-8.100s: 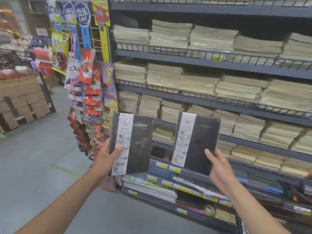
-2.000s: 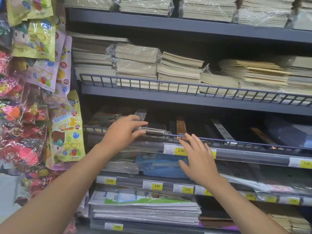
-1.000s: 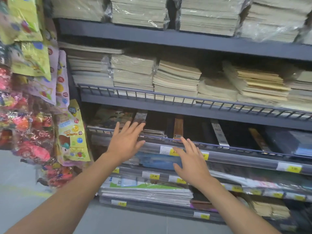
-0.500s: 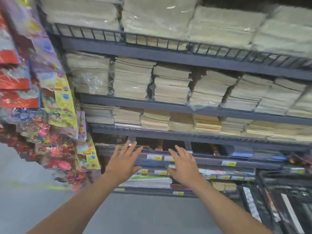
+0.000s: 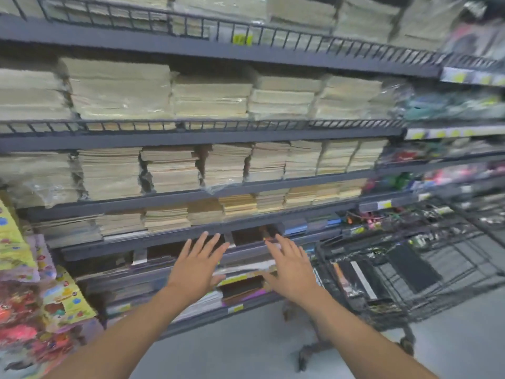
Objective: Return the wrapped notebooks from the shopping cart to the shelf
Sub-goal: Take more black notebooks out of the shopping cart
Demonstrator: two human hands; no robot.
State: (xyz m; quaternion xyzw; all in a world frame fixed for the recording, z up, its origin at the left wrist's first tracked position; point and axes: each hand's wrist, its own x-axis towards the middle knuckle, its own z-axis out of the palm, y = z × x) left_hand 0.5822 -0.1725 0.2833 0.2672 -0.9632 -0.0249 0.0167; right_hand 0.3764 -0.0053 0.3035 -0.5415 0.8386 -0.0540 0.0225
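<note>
**While black wrapped notebooks [image 5: 412,267] lie in the wire shopping cart [image 5: 453,272]**

The left hand [image 5: 195,269] and right hand [image 5: 291,269], fingers spread, holding nothing, hover before the grey metal shelf's [image 5: 191,138] lower tiers, just left of the cart.

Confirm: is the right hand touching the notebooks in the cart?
Apart. Head view shows the right hand spread open before the shelf, with the wire side of the shopping cart between it and the wrapped notebooks.
</note>
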